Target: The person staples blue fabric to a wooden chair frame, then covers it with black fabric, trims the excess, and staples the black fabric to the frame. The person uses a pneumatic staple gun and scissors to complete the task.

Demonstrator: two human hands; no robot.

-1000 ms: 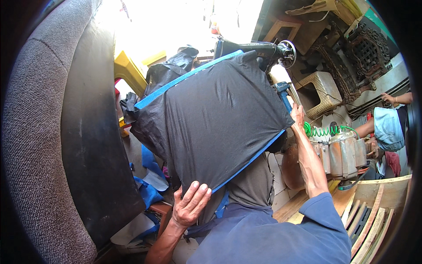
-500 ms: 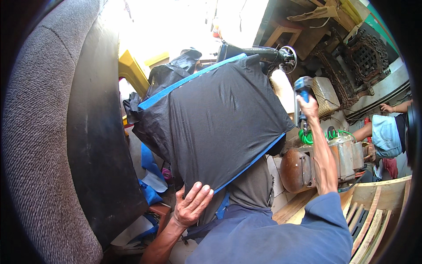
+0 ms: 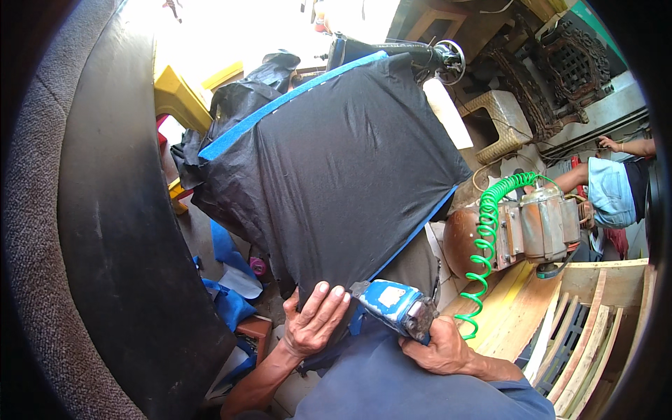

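Observation:
A panel covered in black fabric [image 3: 343, 161] lies across my lap, with blue strips [image 3: 287, 105] along its far and near right edges. My left hand [image 3: 311, 325] holds the fabric at the near corner, its fingers straight on top and the thumb at the side. In my right hand [image 3: 441, 346] is a blue air staple gun [image 3: 392, 301], my fingers wrapped round its grip. Its nose is at the panel's near edge, just right of my left fingertips; whether it touches cannot be made out. A green coiled hose [image 3: 483, 259] hangs close to the gun.
A rusty air compressor [image 3: 469, 241] stands at the right, beside a slatted wooden frame [image 3: 595, 336]. Behind the panel is a black sewing machine [image 3: 392, 52]. A large black and grey upholstered piece [image 3: 126, 231] fills the left. Another person's leg and hand [image 3: 577, 178] show at far right.
My right hand has brought the staple gun from beyond the panel's right side down to its near corner, stretching the green hose. My left hand stays at the corner. The view has shifted slightly.

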